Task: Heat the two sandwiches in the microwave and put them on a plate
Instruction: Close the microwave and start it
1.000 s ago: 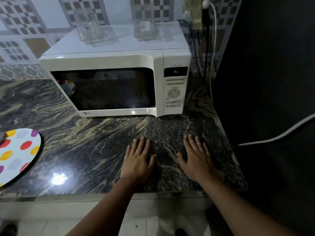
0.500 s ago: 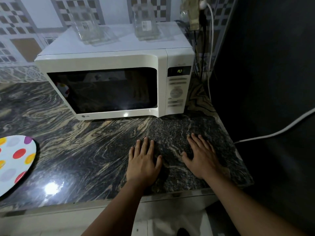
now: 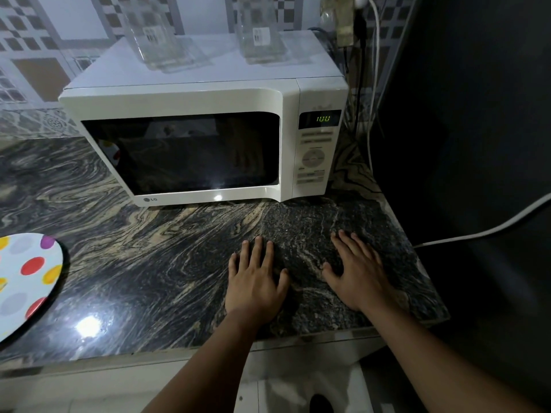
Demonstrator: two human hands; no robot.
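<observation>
**Both hands flat on the surface, microwave door closed**

At the far left edge of the frame a white plate (image 3: 22, 281) with coloured dots lies on the dark swirled stone surface (image 3: 134, 263), partly cut off by the frame and bare as far as it shows. Up and to the right, in the middle of the frame, stands the white microwave (image 3: 205, 96) with its door closed; the window is dark, so the sandwiches cannot be made out. Two clear containers (image 3: 158, 37) stand on its top. The display (image 3: 323, 118) at its upper right shows green digits.

Below it, at lower centre, the left hand (image 3: 256, 281) lies palm down on the surface, fingers spread, holding nothing. Just beside it, to the right, the right hand (image 3: 357, 272) lies the same way, open and empty. A white cable (image 3: 477, 234) crosses the dark right side.
</observation>
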